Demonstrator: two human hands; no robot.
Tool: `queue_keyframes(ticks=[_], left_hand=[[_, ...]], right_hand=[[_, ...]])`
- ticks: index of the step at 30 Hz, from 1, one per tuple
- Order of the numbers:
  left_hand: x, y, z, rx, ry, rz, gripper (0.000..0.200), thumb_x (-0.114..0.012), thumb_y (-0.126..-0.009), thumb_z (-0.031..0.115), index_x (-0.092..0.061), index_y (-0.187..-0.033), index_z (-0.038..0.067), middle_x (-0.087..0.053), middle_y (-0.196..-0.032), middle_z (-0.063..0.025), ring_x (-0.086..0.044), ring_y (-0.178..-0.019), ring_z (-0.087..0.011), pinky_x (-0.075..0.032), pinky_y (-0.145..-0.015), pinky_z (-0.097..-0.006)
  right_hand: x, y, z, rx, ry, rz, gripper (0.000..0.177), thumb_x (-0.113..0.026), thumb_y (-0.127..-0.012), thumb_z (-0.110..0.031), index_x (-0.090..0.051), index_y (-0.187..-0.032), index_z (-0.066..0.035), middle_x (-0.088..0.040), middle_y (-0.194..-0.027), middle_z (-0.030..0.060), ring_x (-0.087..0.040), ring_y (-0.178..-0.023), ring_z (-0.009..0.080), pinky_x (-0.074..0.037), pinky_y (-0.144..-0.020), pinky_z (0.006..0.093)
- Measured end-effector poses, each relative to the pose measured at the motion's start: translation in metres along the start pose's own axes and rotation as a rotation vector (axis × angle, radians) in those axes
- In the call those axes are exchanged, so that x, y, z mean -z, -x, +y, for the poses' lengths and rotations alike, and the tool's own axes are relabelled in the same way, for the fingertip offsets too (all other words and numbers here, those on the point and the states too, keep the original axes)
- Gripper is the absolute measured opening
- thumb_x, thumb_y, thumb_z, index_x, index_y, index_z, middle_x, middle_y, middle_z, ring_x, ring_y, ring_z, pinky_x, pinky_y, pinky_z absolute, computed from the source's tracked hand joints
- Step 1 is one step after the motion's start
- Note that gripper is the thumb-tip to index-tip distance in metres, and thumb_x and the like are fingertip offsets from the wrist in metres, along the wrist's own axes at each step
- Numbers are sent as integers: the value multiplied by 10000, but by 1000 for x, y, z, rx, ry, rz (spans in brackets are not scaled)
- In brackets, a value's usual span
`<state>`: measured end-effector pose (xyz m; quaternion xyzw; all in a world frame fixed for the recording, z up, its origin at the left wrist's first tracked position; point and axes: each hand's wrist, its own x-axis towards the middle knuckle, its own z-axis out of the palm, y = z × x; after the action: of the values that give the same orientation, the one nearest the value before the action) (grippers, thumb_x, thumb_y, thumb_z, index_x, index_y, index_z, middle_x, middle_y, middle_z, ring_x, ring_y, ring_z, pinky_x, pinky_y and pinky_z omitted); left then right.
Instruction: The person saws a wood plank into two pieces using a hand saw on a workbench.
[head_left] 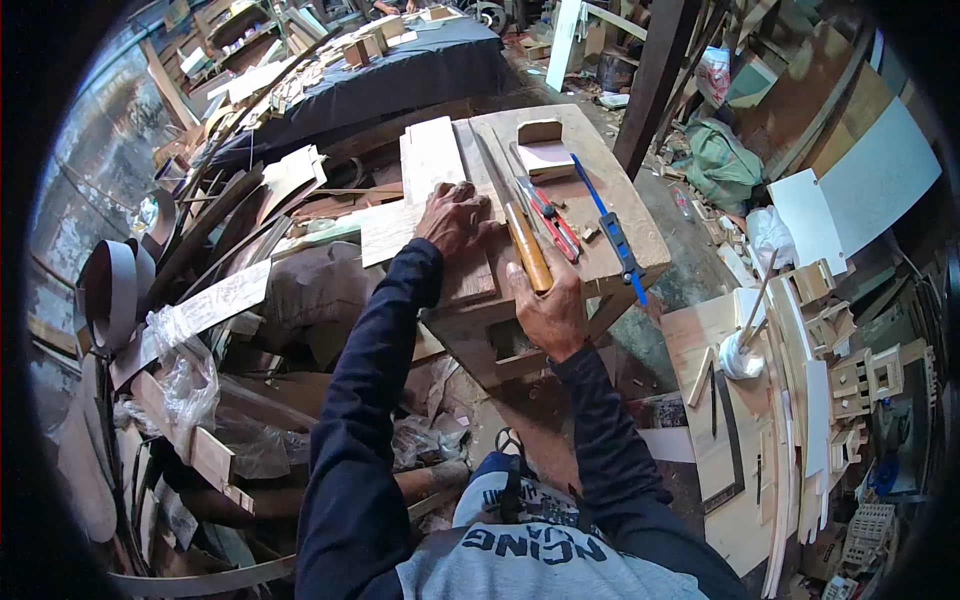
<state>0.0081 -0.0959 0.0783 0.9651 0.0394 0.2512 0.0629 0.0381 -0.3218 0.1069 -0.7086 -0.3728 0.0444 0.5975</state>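
My right hand (pixel 550 310) is wrapped around the wooden handle of a file (pixel 528 248), whose long grey blade points away across the small worktable (pixel 620 190). My left hand (pixel 456 222) has its fingers bent and presses down on a pale wooden board (pixel 392 232) at the table's left side. Under and beyond that hand lie a darker board (pixel 468 278) and a light plank (pixel 432 155). Right of the file rest red-handled cutters (pixel 550 220) and a slim blue tool (pixel 612 232). An L-shaped wooden piece (pixel 543 150) stands near the far edge.
Scrap wood and plastic wrap (pixel 180 370) are heaped at the left. A dark-covered table (pixel 400 90) with wood pieces stands at the back, where part of another person shows. A dark post (pixel 655 90) rises behind the worktable. Boards and a white roll (pixel 740 357) lie at the right.
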Motion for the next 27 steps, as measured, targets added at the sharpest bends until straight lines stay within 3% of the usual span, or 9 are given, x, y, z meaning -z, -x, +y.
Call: queue_keyframes(ticks=[5, 10, 12, 13, 14, 16, 19, 23, 27], left_hand=[[4, 0, 3, 77, 50, -44, 443, -641, -866, 366, -654, -1170, 45, -563, -1238, -222, -500, -1110, -377, -369, -1021, -453], [2, 1, 0, 48, 42, 20, 453, -641, -864, 407, -676, -1162, 67, -570, -1242, -207, -501, -1104, -363, -372, -1016, -444], [-14, 4, -14, -29, -8, 122, 448, -650, -849, 442, -682, -1140, 102, -595, -1175, -179, -518, -1050, -342, -391, -980, -434], [-3, 1, -5, 79, 38, -27, 466, -641, -872, 411, -674, -1201, 82, -537, -1338, -207, -477, -1178, -373, -360, -1050, -437], [-5, 0, -6, 78, 30, -16, 465, -644, -870, 414, -677, -1195, 83, -543, -1329, -205, -480, -1172, -370, -362, -1048, -437], [-8, 2, -9, 79, 16, 1, 463, -650, -865, 420, -683, -1182, 84, -553, -1311, -201, -485, -1159, -365, -364, -1043, -437], [-6, 2, -7, 71, 39, 10, 443, -650, -866, 416, -690, -1154, 82, -563, -1274, -193, -493, -1119, -354, -374, -1023, -439], [-18, 5, -14, 63, 27, 41, 450, -654, -844, 445, -680, -1154, 119, -560, -1254, -176, -484, -1098, -367, -406, -990, -446], [-10, 3, -9, 61, 37, 38, 434, -650, -857, 425, -664, -1157, 113, -565, -1233, -179, -482, -1106, -361, -404, -990, -446]], right_hand=[[14, 14, -10, -70, 128, -85, 623, -687, -826, -210, -453, -1345, 44, -589, -1200, 290, -616, -1069, 419, -488, -930, 440], [30, 28, -19, 79, 313, -25, 684, -668, -853, -357, -446, -1340, 68, -567, -1213, 317, -567, -1131, 456, -468, -947, 468], [41, 25, -11, 87, 269, 48, 607, -636, -876, -372, -521, -1256, 87, -561, -1214, 310, -568, -1109, 448, -452, -964, 460], [51, 22, -2, 96, 278, 110, 574, -634, -876, -357, -543, -1233, 83, -569, -1199, 298, -574, -1094, 436, -452, -961, 452], [61, 18, 6, 106, 287, 168, 542, -632, -876, -343, -566, -1210, 78, -576, -1185, 285, -580, -1079, 425, -453, -958, 445], [80, 3, 16, 135, 531, 376, 427, -628, -860, -276, -622, -1177, 12, -604, -1084, 233, -591, -1005, 393, -469, -912, 436], [100, -4, 54, -36, 984, 299, 373, -632, -834, -221, -656, -1174, -70, -606, -997, 189, -590, -966, 375, -480, -864, 451], [104, -26, 89, -167, 1002, 232, 394, -692, -787, -312, -690, -1116, -95, -648, -1073, 152, -624, -971, 358, -500, -815, 461], [96, -32, 62, -143, 1061, 194, 362, -685, -792, -316, -702, -1073, -89, -649, -1033, 158, -624, -954, 362, -498, -815, 468]])
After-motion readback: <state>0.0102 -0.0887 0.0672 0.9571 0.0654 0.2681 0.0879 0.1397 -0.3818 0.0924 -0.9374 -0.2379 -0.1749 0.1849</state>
